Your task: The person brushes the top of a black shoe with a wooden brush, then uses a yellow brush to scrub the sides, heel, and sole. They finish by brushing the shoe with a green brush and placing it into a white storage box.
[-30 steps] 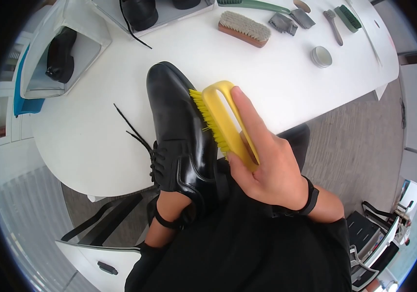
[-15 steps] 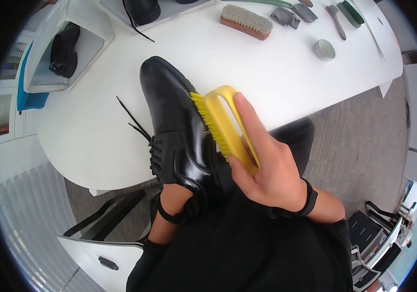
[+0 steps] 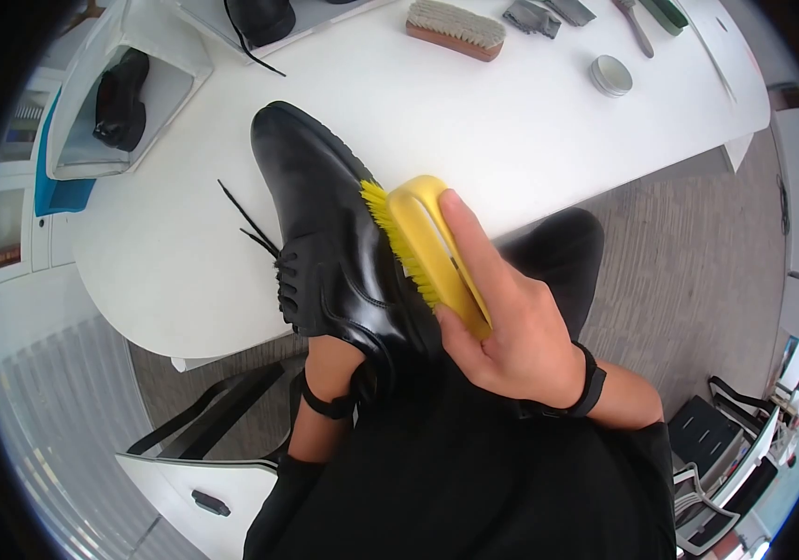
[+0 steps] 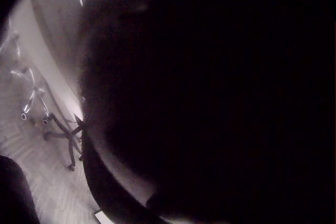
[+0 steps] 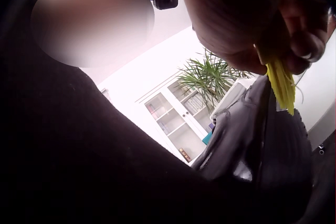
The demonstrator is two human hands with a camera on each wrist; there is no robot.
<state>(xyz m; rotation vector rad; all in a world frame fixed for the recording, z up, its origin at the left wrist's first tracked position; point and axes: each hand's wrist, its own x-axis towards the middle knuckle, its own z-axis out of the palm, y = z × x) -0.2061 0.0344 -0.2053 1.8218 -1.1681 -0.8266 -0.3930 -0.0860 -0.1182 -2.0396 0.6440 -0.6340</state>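
Note:
A black lace-up dress shoe is held toe away from me, over the near edge of the table. My left hand reaches into its opening; only the wrist end shows and the fingers are hidden inside. My right hand grips a yellow scrub brush by its loop handle, index finger stretched along the top. The yellow bristles meet the shoe's right side near the sole edge. In the right wrist view, bristles hang below the curled fingers, close over the shoe. The left wrist view is mostly dark.
On the white table lie a wooden horsehair brush, a round tin, grey crumpled pieces and small brushes at the back right. An open box at the left holds another black shoe. A chair stands left.
The shoe's toe has swung left and more of its sole edge shows. The brush stays at its right side, a little lower in view. My right hand keeps its grip.

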